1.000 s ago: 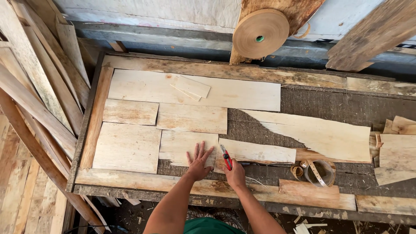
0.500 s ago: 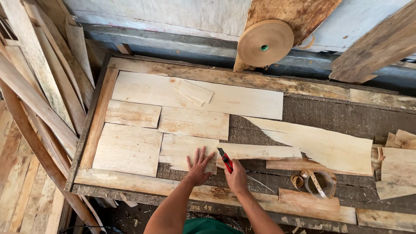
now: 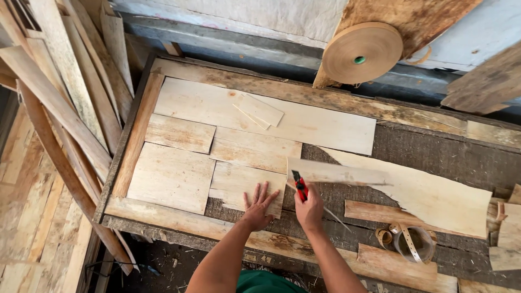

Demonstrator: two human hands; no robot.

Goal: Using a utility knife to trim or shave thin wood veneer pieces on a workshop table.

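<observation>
Head view, as I read it. The table (image 3: 135, 157), a wooden-framed work surface, carries pale veneer sheets laid edge to edge. A large torn veneer sheet (image 3: 434, 198) lies to the right. A narrow veneer strip (image 3: 336, 173) sits just ahead of my right hand (image 3: 309, 209), which is clenched around a red utility knife (image 3: 299, 186), blade end at the strip's near edge. My left hand (image 3: 259, 205) lies flat, fingers spread, pressing a small veneer piece (image 3: 239, 184) just left of the knife.

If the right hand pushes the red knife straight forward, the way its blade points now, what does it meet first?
Most likely the narrow veneer strip: the red utility knife in the right hand already has its tip at that strip's near edge. Whether it touches is unclear.
</observation>
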